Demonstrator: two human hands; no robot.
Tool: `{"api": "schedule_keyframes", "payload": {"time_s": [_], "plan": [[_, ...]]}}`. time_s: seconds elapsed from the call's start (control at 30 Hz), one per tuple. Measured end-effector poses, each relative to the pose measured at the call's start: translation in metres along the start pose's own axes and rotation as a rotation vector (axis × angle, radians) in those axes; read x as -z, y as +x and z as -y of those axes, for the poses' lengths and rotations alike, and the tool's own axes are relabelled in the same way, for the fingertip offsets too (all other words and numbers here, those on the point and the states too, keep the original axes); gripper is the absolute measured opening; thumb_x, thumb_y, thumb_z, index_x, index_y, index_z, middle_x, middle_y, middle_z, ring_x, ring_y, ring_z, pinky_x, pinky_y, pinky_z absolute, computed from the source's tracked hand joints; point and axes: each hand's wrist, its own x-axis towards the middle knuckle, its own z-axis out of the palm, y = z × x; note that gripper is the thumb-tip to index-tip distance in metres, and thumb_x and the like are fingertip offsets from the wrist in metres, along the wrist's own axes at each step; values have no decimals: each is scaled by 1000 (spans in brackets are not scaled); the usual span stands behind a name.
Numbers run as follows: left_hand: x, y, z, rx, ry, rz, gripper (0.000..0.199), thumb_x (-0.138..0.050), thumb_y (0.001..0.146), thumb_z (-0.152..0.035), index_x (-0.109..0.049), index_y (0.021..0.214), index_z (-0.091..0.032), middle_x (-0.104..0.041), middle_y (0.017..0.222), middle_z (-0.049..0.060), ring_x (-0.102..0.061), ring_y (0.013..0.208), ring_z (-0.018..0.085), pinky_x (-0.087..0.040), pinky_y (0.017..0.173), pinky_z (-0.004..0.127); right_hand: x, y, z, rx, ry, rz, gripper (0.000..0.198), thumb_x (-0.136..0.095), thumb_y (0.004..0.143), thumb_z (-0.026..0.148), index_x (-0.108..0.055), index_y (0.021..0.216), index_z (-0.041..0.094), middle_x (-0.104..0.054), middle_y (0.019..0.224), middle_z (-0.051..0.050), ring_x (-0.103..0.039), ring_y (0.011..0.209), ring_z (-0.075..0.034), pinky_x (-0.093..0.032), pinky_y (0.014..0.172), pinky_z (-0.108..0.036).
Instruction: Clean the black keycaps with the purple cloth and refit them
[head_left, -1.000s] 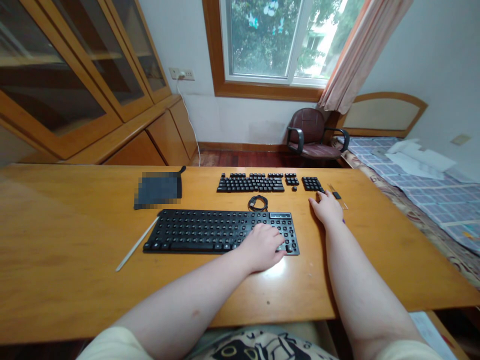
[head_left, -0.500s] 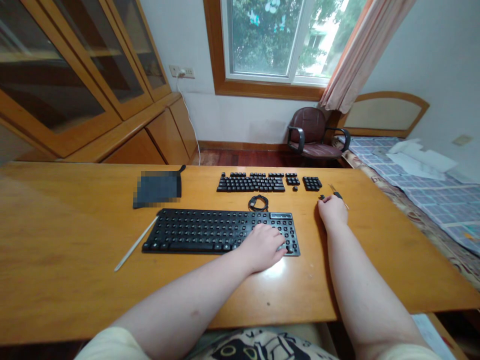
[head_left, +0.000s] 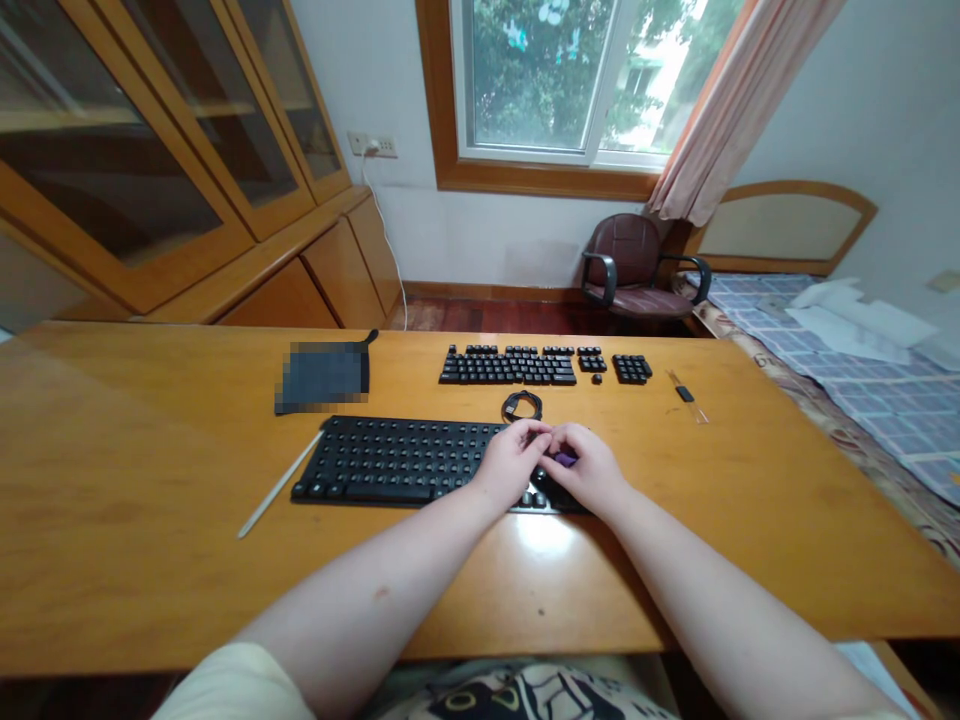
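A black keyboard (head_left: pixel 405 455) lies on the table, its main field stripped of keycaps down to the switches; the bottom row still has caps at left. My left hand (head_left: pixel 514 465) is over its right part, fingers bent and pinched; what they hold, if anything, is hidden. Against its fingertips, my right hand (head_left: pixel 589 470) is closed, with a small purple thing (head_left: pixel 564 459) showing at its thumb and fingers. The purple thing's kind cannot be made out. The number pad area is mostly hidden beneath my hands.
Removed black keycaps (head_left: pixel 510 368) stand in rows behind the keyboard, with number pad caps (head_left: pixel 632 369) beside them. A coiled cable (head_left: pixel 523 406), a wire keycap puller (head_left: pixel 685 395), a white stick (head_left: pixel 279 487) and a dark pouch (head_left: pixel 326 377) lie around on the table (head_left: pixel 150 450).
My right hand has moved left from beside the keycap puller to meet my left hand over the keyboard. My left hand has lifted its fingers into a pinch. The view has shifted slightly.
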Motion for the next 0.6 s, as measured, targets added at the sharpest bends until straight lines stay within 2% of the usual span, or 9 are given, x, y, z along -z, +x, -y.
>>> {"api": "schedule_keyframes", "payload": {"time_s": [0.2, 0.4, 0.53, 0.6], "plan": [[-1, 4, 1, 134, -290, -15, 24, -67, 67, -16, -60, 90, -13, -66, 90, 7, -62, 89, 16, -46, 86, 32, 6, 3, -10, -65, 56, -118, 14, -63, 71, 25, -49, 70, 22, -60, 75, -2, -56, 73, -18, -44, 68, -31], [1, 5, -5, 166, -183, -102, 24, -64, 70, -18, -66, 94, -14, -68, 87, 6, -63, 81, 15, -48, 82, 30, 11, 5, -11, -26, 180, -126, 8, -52, 70, 16, -51, 75, 21, -55, 81, -3, -53, 80, -19, -42, 77, -34], [0, 4, -4, 185, -137, -121, 26, -62, 71, -18, -66, 97, -14, -69, 86, 6, -63, 77, 14, -49, 78, 28, 14, 6, -19, -111, 239, -267, 15, -40, 67, 11, -52, 69, 21, -51, 78, -2, -50, 79, -19, -42, 73, -33], [0, 3, -5, 165, -121, -100, 27, -62, 72, -18, -65, 98, -14, -68, 86, 6, -63, 77, 14, -50, 78, 28, 15, 5, -26, -134, 224, -316, 20, -39, 70, 12, -56, 74, 21, -52, 78, -3, -51, 76, -19, -43, 70, -33]]}}
